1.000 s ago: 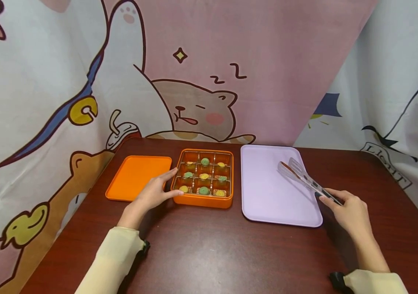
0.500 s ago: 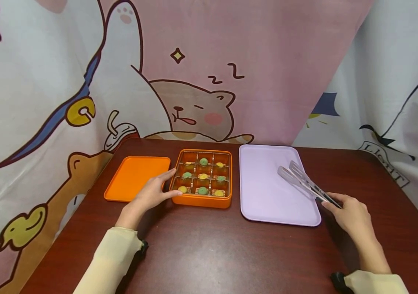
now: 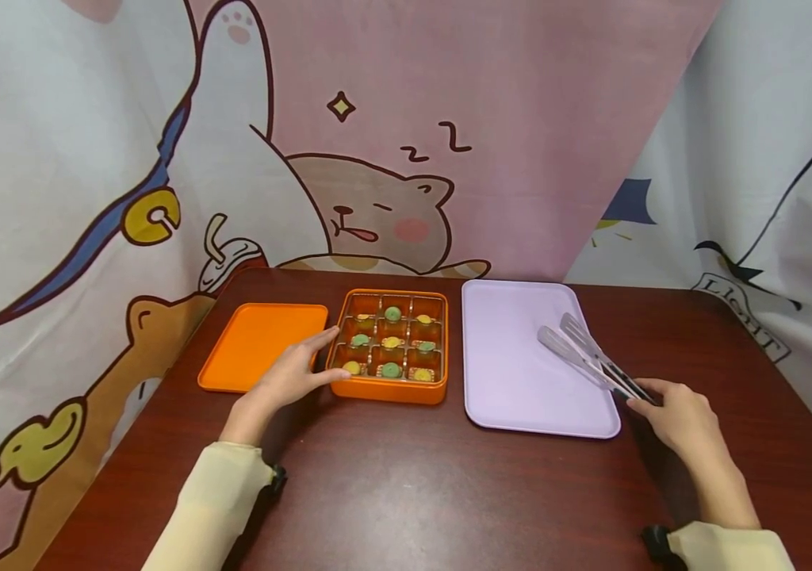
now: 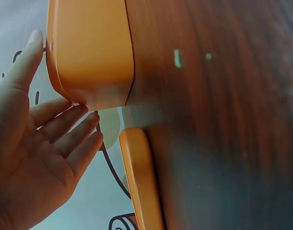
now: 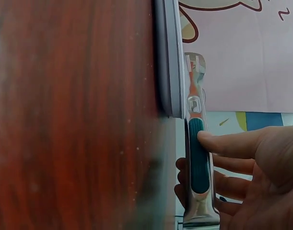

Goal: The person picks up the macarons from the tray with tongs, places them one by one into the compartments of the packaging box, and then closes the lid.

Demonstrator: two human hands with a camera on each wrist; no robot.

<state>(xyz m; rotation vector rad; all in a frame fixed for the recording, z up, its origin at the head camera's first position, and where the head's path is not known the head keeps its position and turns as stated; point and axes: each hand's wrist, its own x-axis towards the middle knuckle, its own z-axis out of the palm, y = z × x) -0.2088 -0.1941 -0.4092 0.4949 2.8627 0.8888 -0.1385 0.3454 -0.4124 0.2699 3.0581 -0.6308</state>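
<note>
In the head view, my left hand (image 3: 290, 373) rests at the left side of an orange box (image 3: 386, 388), fingers extended against its wall and thumb by its front left corner. A clear divided insert in the box holds several small green cookies (image 3: 392, 314) and yellow cookies (image 3: 423, 375), one per compartment. My right hand (image 3: 684, 416) holds metal tongs (image 3: 595, 361), whose tips stand apart, low over a lilac tray (image 3: 499, 396). Fingers and thumb sit on either side of the green-gripped handle (image 5: 200, 158) in the right wrist view.
A flat orange lid (image 3: 259, 337) lies left of the box, partly behind the left hand. Everything stands on a dark reddish-brown table (image 3: 406, 492). Behind the table hangs a curtain (image 3: 534, 143) printed with cartoon animals.
My right thumb has slid back along the tongs, which have turned slightly, their tips shifting a little toward me. The left hand stays at the box. The head view has swung slightly right.
</note>
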